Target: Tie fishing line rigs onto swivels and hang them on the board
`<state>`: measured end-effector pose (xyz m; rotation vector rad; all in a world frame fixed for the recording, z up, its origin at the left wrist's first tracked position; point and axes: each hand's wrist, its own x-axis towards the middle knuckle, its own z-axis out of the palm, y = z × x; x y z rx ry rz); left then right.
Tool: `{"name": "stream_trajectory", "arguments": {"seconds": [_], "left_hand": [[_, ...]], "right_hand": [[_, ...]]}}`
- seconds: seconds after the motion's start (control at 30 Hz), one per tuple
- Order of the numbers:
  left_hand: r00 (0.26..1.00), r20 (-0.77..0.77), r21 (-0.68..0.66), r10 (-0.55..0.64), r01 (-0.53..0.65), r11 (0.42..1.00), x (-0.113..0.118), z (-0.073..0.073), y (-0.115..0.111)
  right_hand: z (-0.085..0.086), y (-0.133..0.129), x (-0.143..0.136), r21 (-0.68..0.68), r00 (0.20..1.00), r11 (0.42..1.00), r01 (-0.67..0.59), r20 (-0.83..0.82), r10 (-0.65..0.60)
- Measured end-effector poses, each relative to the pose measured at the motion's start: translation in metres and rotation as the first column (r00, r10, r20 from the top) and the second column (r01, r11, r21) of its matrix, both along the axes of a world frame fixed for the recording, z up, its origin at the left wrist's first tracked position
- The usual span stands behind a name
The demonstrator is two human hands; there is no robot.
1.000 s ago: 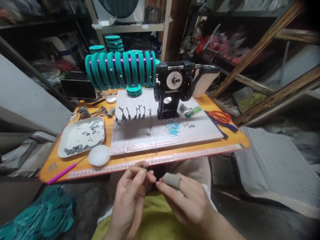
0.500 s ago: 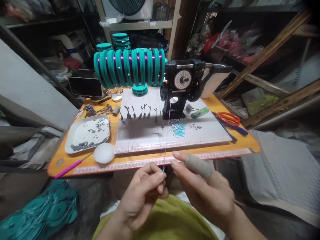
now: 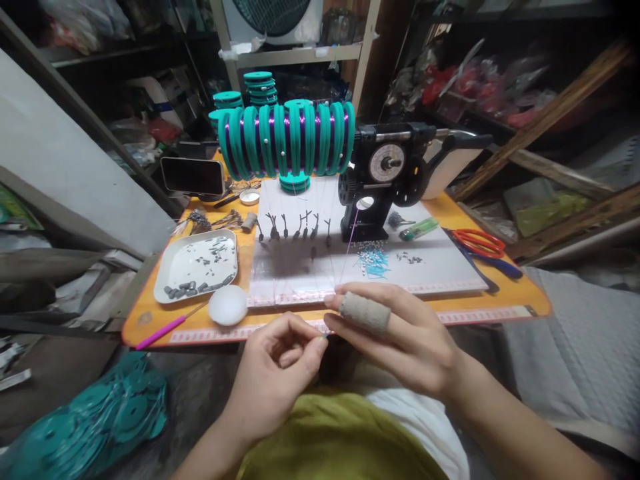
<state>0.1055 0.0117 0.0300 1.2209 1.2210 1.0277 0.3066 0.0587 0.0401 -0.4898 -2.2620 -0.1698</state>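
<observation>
My left hand [image 3: 286, 363] is pinched near the table's front edge, with a tiny bluish piece at the fingertips on the end of a thin line. My right hand [image 3: 395, 333], a grey wrap [image 3: 366, 313] around one finger, reaches over to the left hand's fingertips; its fingers are extended around the line, and whether they grip it is hidden. A purple thread [image 3: 353, 233] runs down from the black winding machine [image 3: 373, 180] toward both hands. Teal spools [image 3: 287, 140] wound with purple line sit in a row left of the machine, with threads hanging from them.
On the orange table [image 3: 145, 317] are a white tray [image 3: 167, 267] of grey pieces, a white round dish [image 3: 227, 305], a magenta-handled tool [image 3: 161, 332], blue pieces [image 3: 374, 263], a green cutter [image 3: 419, 229] and orange-handled pliers [image 3: 480, 243]. A phone [image 3: 193, 176] stands at the back left.
The view has shifted, so the table appears farther right. My right hand has moved left and closer to the left fingertips, its fingers now across the thread.
</observation>
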Motion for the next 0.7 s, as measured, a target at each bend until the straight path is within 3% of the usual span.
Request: {"name": "stream_trajectory", "arguments": {"seconds": [0.13,0.23,0.33,0.4,0.5,0.53,0.57,0.6,0.63,0.7], "left_hand": [[0.996,-0.067,0.125,-0.056,0.064,0.990,-0.006,0.005,0.006],[0.962,-0.273,0.377,-0.011,0.117,0.919,-0.008,0.005,0.008],[0.852,-0.476,0.651,0.218,0.175,0.738,-0.007,0.001,0.008],[0.761,-0.545,0.754,0.351,0.264,0.601,-0.005,-0.001,0.008],[0.702,-0.582,0.805,0.409,0.428,0.410,-0.002,-0.002,0.007],[0.713,-0.583,0.806,0.389,0.450,0.384,0.000,-0.003,0.006],[0.745,-0.570,0.807,0.345,0.430,0.405,0.001,-0.004,0.005],[0.798,-0.533,0.797,0.282,0.361,0.485,0.003,-0.005,0.003],[0.866,-0.456,0.751,0.205,0.251,0.611,0.005,-0.007,0.000],[0.983,-0.164,0.496,0.087,0.006,0.868,0.009,-0.012,-0.005]], "right_hand": [[0.006,0.002,-0.004,-0.174,0.996,0.981,-0.090,-0.018,0.089],[0.014,0.004,-0.012,-0.350,0.993,0.933,-0.090,0.041,0.111],[0.022,0.005,-0.021,-0.459,0.993,0.888,0.035,0.115,0.021],[0.027,0.007,-0.026,-0.507,0.990,0.855,0.109,0.137,-0.045],[0.030,0.009,-0.029,-0.533,0.985,0.833,0.152,0.150,-0.084],[0.030,0.009,-0.029,-0.531,0.985,0.833,0.152,0.148,-0.085],[0.029,0.007,-0.027,-0.518,0.989,0.845,0.135,0.126,-0.081],[0.028,0.004,-0.025,-0.489,0.994,0.865,0.110,0.078,-0.082],[0.025,0.000,-0.023,-0.452,0.995,0.887,0.092,0.011,-0.098],[0.019,-0.011,-0.017,-0.389,0.977,0.916,0.099,-0.137,-0.164]]}}
